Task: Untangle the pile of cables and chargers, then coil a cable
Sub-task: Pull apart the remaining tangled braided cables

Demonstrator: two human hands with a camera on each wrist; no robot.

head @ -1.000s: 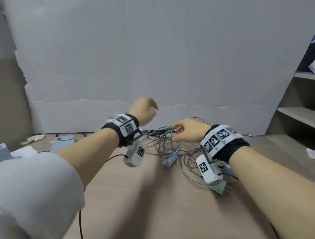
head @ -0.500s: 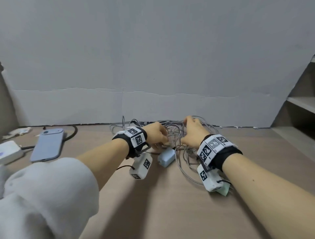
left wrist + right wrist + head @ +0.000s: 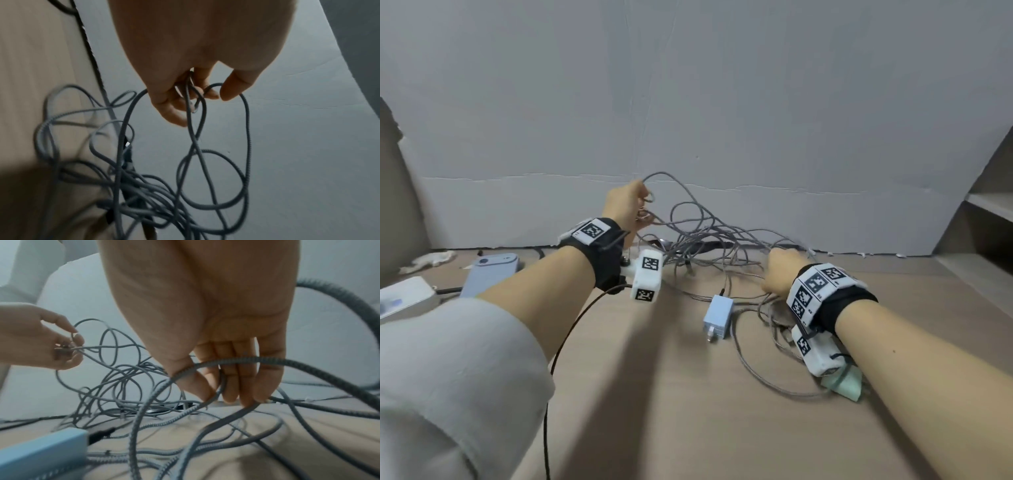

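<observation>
My left grip [image 3: 624, 209] pinches loops of the tangled grey braided cables [image 3: 698, 240], lifted at 11 o'clock against the grey backboard [image 3: 722, 102]. My right grip [image 3: 780, 274] curls round strands at 2 o'clock. The pale blue square charger [image 3: 718, 317] lies between, bare wooden worktop [image 3: 688, 411] toward 6 o'clock.

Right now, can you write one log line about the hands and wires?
left hand: pinches raised grey braided cable | right hand: grips tangle low | pale blue charger block: on wooden table
</observation>
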